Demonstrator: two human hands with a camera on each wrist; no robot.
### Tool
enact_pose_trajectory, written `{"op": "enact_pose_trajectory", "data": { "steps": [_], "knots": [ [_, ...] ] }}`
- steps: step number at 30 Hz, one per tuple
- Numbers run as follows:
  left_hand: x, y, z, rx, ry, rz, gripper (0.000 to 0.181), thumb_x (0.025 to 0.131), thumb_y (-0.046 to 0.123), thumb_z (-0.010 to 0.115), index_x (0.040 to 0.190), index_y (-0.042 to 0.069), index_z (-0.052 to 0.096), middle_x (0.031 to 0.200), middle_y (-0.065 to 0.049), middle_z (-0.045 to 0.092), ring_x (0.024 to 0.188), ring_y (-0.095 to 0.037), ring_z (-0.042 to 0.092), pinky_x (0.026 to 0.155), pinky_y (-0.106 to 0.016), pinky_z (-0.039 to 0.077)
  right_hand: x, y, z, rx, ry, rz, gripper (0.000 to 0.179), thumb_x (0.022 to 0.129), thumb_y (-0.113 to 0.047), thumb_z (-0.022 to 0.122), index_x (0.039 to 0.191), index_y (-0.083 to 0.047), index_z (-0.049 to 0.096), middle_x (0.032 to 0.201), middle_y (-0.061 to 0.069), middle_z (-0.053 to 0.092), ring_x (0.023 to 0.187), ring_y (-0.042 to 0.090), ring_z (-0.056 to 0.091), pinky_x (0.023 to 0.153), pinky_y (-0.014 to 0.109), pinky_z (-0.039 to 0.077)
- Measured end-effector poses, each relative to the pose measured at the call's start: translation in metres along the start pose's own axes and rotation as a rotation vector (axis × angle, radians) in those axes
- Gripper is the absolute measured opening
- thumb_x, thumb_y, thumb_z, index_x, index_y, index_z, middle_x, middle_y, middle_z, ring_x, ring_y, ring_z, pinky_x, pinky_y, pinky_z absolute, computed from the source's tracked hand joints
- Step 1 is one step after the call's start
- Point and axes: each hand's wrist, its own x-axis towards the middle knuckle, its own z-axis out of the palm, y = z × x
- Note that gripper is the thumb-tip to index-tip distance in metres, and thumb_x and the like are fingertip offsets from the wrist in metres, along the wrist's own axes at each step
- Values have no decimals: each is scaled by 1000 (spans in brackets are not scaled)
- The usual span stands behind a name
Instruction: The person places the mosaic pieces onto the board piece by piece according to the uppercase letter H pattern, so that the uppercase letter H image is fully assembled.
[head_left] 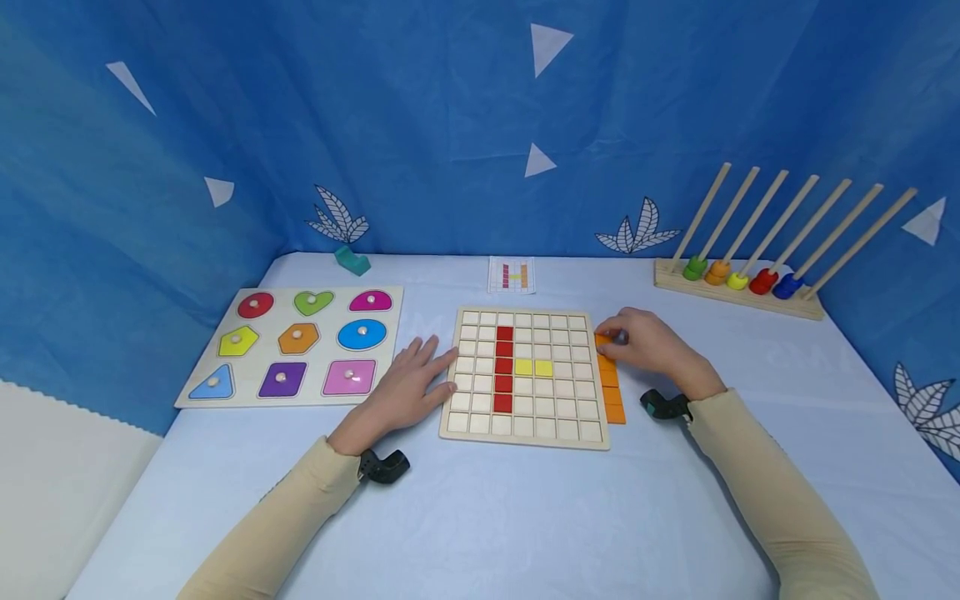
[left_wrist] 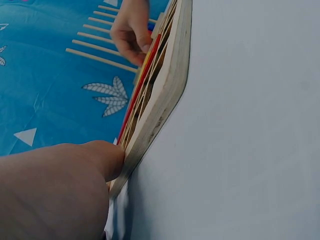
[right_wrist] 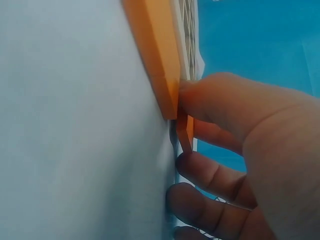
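Observation:
A wooden grid board (head_left: 525, 426) lies flat, with a column of red square tiles (head_left: 504, 367) and two yellow tiles (head_left: 533, 367) on its cells. My left hand (head_left: 401, 387) rests at the board's left edge, fingers spread; in the left wrist view the thumb (left_wrist: 107, 157) touches the rim. Along the board's right side runs a row of orange tiles (head_left: 611, 392) on the table. At its far end my right hand (head_left: 645, 340) pinches one orange square tile (right_wrist: 185, 131) between thumb and fingers, tilted apart from the row in the right wrist view.
A shape puzzle board (head_left: 251, 346) with knobbed pieces lies at the left, a teal block (head_left: 352, 261) behind it. A small pattern card (head_left: 512, 285) sits beyond the grid. At the back right stands a peg rack (head_left: 738, 293) with coloured rings. Blue curtain (head_left: 450, 125) borders the table.

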Motion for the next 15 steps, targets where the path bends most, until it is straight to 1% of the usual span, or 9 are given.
{"op": "enact_pose_trajectory", "data": {
  "steps": [5,15],
  "knots": [
    [0,0,0,2,5,4,65,100,39,59,157,15,41,167,-22,27,156,-48,17,126,-64,19,0,1,-1,0,-1,-5,32,89,-20,77,117,-4,75,97,10,68,86,21,57,79,37,53],
    [1,-1,1,5,3,8,65,100,39,59,157,15,41,167,-22,27,157,-48,17,126,-63,19,0,1,-3,11,-9,-1,31,89,-20,77,116,-4,75,92,7,69,82,20,56,75,33,50]
  ]
}}
